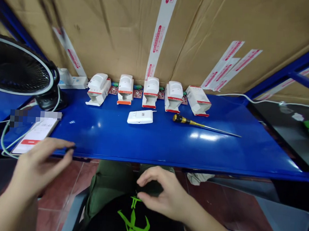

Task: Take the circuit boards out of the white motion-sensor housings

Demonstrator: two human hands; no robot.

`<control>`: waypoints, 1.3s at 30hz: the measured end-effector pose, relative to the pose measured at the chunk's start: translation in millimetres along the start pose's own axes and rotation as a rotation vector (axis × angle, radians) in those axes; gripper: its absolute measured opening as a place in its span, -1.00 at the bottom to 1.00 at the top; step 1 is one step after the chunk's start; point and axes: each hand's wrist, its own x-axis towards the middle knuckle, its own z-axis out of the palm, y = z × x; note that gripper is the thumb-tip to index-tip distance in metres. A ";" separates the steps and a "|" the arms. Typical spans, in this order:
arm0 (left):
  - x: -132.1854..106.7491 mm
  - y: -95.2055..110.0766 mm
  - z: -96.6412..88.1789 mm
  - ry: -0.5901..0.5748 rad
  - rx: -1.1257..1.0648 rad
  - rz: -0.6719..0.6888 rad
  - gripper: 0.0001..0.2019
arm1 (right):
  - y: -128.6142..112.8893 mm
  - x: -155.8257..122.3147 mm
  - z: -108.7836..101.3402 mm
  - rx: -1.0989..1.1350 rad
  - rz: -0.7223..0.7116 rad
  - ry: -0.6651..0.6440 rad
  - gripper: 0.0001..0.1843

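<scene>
My left hand [40,164] reaches toward the front edge of the blue shelf [155,143], just right of a phone [36,134] with a lit screen. Its fingers are pressed together, and a small dark thing [72,147] shows at their tips; I cannot make out what it is. My right hand [162,194] hovers over my lap below the shelf edge, fingers loosely curled and apart, with nothing visible in them. Several white sensor units [125,88] stand in a row at the back. In front of them lie a white cover [140,116] and a yellow-handled screwdriver [196,124].
A black desk fan [16,65] stands at the left with a white cable [5,137] looping past the phone. Small red circuit boards [138,93] lie behind the units. Taped cardboard [159,35] forms the back wall. A blue frame bar [305,81] and a grey surface [287,127] lie to the right.
</scene>
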 end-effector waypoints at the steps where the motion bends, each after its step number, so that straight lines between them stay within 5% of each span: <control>1: 6.7 -8.2 -2.5 0.043 0.121 -0.101 -0.90 | -3.1 0.6 -12.8 -0.062 -0.059 0.061 -0.70; 5: 27.4 -25.0 3.8 0.015 0.317 -0.338 -0.77 | -7.7 5.5 -57.5 -0.263 -0.110 0.273 -0.68; 9: 40.2 -16.7 11.6 0.004 0.334 -0.464 -0.78 | -1.5 19.2 -102.0 -0.497 -0.114 0.406 -0.73; 16: 53.5 -8.0 9.8 -0.018 0.378 -0.482 -0.76 | 26.4 63.3 -182.5 -1.090 -0.017 0.295 -0.79; 24: 57.3 -17.0 9.8 -0.016 0.432 -0.458 -0.74 | 51.0 77.0 -206.6 -1.306 0.231 0.110 -0.75; 33: 60.0 12.7 4.4 0.122 0.385 -0.279 -0.72 | 30.3 55.2 -215.3 -1.011 0.075 0.068 -0.79; 36: 72.6 34.1 4.6 0.097 0.253 0.020 -0.84 | 3.3 46.5 -214.7 -0.949 -0.040 0.189 -0.81; 39: 96.3 55.7 10.9 -0.080 0.049 0.375 -0.84 | -21.2 30.5 -225.7 -0.989 -0.089 0.336 -0.82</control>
